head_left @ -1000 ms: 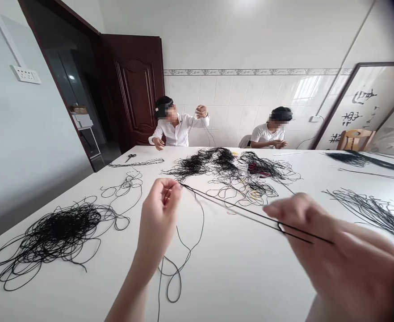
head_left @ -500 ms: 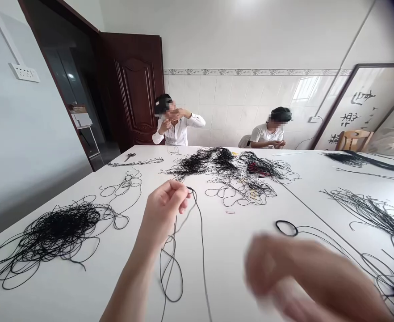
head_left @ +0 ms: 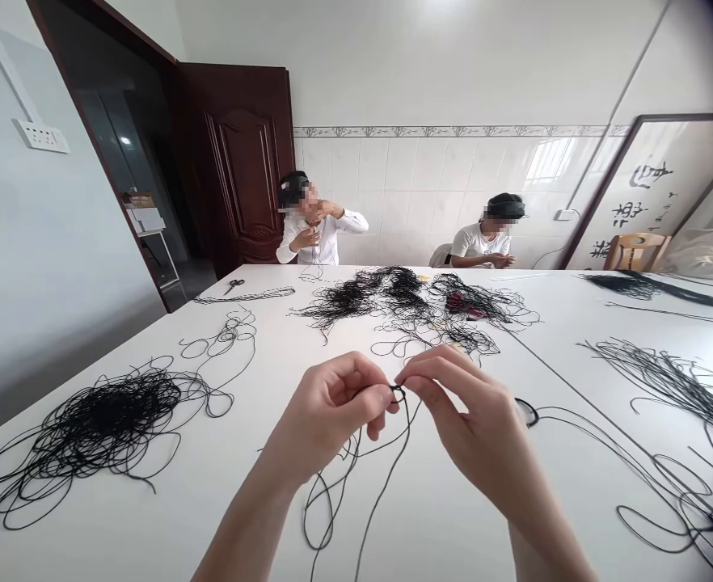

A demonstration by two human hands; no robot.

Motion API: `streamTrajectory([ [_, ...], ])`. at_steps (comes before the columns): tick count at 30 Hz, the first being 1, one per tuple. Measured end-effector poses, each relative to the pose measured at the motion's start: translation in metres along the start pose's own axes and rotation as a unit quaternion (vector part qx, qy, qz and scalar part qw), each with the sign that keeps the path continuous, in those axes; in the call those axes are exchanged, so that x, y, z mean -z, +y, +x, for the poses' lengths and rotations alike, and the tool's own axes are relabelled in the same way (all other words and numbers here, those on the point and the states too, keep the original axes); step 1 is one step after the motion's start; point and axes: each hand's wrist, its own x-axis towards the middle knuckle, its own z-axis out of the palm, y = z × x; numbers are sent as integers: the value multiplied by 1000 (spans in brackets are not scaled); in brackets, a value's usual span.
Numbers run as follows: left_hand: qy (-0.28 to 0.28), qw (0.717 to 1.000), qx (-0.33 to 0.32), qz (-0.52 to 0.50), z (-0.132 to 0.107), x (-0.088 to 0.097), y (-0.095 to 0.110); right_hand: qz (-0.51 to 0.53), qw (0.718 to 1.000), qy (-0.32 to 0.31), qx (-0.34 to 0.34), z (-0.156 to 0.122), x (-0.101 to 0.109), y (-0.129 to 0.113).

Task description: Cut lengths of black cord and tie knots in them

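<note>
Above the white table, my left hand and my right hand meet fingertip to fingertip. Both pinch the same thin black cord where it forms a tiny loop between them. The cord's two ends hang down from my fingers and trail in loose loops on the table toward me. A small black ring of cord lies on the table just right of my right hand.
A big tangle of black cord lies at the left, another heap in the middle, cut strands at the right. Scissors rest at the far left edge. Two people sit across the table, each handling cord.
My right hand let go of the stretched cord, swung low and came back up to meet my left hand. The cord, taut a second ago, now hangs slack. The person in white raised both hands.
</note>
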Motion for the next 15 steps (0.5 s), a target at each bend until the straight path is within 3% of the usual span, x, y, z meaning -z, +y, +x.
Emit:
streamTrajectory([
  [3,-10,1000,3,-16,1,1,-1,-12,999,44,-23,-2,-5,-3],
  [6,22,999,-5,-25,1,3,-3,22,987,153,-38,-7,-7,-10],
  [7,35,999,-9,-28,1,4,-3,33,986,161,-35,-9,-6,-13],
  [11,58,996,-32,-53,0,5,-5,-11,996,78,-30,-11,-4,-24],
  [15,44,994,-58,-81,-1,5,-5,-35,995,94,-10,-9,-9,-26],
])
